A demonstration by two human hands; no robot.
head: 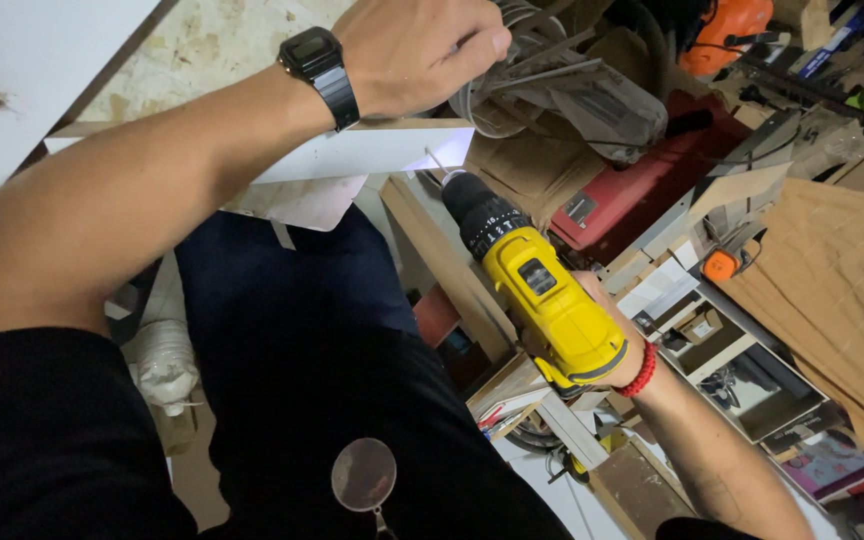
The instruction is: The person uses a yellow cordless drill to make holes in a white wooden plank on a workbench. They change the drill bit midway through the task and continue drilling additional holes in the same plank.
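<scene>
A person leans over a cluttered workshop bench, right hand (607,335) wrapped around the grip of a yellow cordless drill (532,290) — its black chuck and thin bit (436,161) angled up and to the left, the tip touching or just short of the lit end of a white board (362,150). The drill's long axis runs diagonally from the right wrist, with its red bead bracelet (642,372), toward that board edge, so the board lies ahead of and above the right hand. The left hand (417,50), a black digital wristwatch (320,60) on its wrist, is closed in a loose fist above the board, just beside a clear plastic bag of metal rods and hardware (562,85); whether it grips the board or the bag cannot be told. The left hand is nearer the board's top face, the right nearer its end. Below the drill, an open wooden box with small compartments (742,370) holds dim, indistinct items. A red power tool (632,195) lies beyond the drill, brown sheets (832,270) at right, and a round magnifying glass (363,476) hangs against the dark trousers.
</scene>
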